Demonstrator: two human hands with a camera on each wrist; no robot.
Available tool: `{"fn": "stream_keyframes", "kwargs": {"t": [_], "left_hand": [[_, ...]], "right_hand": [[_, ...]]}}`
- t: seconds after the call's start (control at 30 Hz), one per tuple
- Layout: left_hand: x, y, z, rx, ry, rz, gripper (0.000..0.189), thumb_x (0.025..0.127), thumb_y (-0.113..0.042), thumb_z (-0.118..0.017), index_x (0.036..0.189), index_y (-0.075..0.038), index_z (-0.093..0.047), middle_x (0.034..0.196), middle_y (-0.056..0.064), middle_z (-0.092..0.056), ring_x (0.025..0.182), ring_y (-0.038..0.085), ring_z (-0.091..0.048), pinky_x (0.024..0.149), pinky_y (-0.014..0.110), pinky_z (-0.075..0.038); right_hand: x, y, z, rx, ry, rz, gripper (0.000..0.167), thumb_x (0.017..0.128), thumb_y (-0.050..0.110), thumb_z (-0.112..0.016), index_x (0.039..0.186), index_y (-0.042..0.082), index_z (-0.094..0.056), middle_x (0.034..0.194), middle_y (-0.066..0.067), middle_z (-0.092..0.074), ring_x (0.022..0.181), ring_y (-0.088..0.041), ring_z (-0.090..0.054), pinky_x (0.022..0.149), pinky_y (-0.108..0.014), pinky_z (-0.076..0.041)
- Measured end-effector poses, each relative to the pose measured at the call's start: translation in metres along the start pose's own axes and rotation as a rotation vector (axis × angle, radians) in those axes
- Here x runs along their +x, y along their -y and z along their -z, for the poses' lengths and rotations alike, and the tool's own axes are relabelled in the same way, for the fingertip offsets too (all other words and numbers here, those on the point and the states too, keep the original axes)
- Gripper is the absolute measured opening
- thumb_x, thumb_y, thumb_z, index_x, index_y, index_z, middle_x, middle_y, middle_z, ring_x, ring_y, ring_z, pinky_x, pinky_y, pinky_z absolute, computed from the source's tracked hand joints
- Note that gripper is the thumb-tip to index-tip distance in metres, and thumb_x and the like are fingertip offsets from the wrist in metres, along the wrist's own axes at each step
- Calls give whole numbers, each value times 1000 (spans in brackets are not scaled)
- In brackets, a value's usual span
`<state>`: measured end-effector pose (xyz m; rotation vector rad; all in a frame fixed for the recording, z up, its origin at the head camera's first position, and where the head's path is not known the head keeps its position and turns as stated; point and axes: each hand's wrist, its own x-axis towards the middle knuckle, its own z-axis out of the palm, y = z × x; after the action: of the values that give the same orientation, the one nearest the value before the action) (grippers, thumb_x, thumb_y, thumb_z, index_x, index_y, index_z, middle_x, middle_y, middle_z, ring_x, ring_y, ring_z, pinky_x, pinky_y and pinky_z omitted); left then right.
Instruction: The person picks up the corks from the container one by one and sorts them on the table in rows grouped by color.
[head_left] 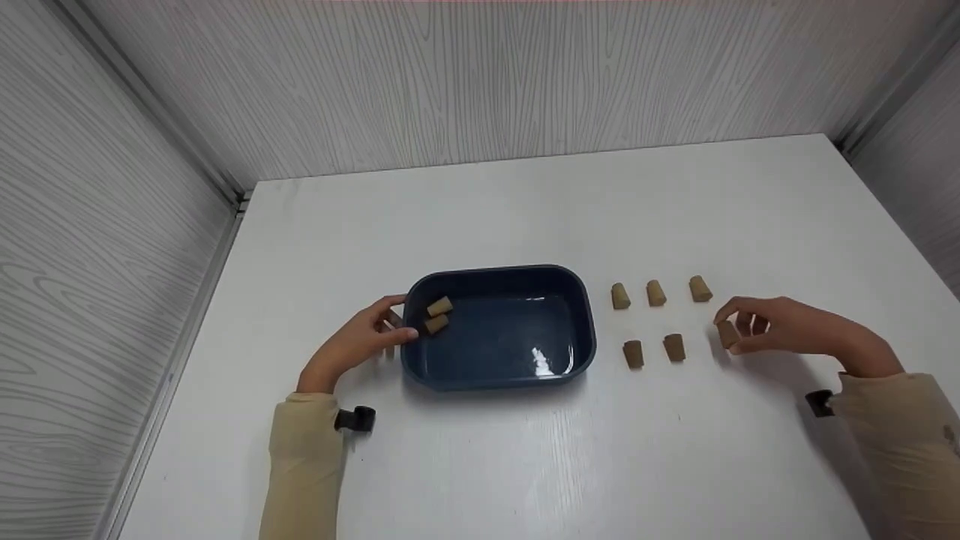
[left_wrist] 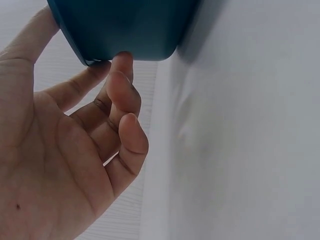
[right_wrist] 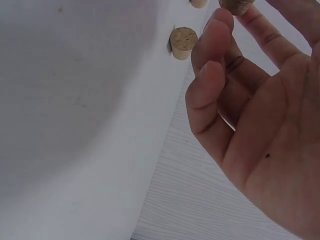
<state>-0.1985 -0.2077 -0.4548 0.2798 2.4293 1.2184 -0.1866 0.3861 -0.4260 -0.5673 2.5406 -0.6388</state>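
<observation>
A dark blue rectangular tub (head_left: 495, 386) sits near the middle of the table, with two cork stoppers (head_left: 438, 324) lying at its left end. My left hand (head_left: 367, 334) grips the tub's left rim, thumb over the edge and fingers outside against the wall. In the left wrist view the tub's wall (left_wrist: 135, 30) meets the fingertips. To the right, my right hand (head_left: 787, 330) pinches a brown cork stopper (head_left: 727, 334) between thumb and fingers. Only the lower end of that stopper shows in the right wrist view. Whether it still touches the table I cannot tell.
Right of the tub, three lighter cork stoppers (head_left: 656, 293) form a back row. Two darker stoppers (head_left: 674, 347) stand in front of them. The white table (head_left: 525, 465) is bounded by wood-grain panels (head_left: 480, 82) at the back and sides.
</observation>
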Motion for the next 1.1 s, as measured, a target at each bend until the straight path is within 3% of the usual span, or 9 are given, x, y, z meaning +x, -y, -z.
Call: {"fn": "stream_keyframes", "kwargs": {"t": [0.33, 0.6, 1.1], "left_hand": [[-1, -1, 1, 13, -5, -8, 69, 88, -45, -67, 146, -18, -40, 107, 11, -58, 78, 24, -57, 66, 31, -43], [1, 0, 2, 5, 1, -1, 67, 89, -44, -67, 146, -20, -40, 109, 12, -58, 78, 21, -56, 67, 31, -43], [1, 1, -1, -5, 1, 17, 69, 88, -46, -67, 146, -20, -40, 109, 10, -57, 81, 21, -54, 69, 31, -41]], "right_hand": [[-2, -11, -8, 2, 13, -69, 40, 86, 30, -73, 121, 20, -59, 96, -1, -59, 87, -12, -57, 71, -25, -45], [0, -12, -12, 14, 11, -63, 41, 86, 33, -72, 121, 18, -59, 94, 1, -59, 85, -8, -55, 72, -24, -45], [5, -6, -12, 1, 30, -32, 42, 86, 35, -72, 123, 19, -59, 95, 0, -57, 87, -11, -54, 76, -26, -45]]}}
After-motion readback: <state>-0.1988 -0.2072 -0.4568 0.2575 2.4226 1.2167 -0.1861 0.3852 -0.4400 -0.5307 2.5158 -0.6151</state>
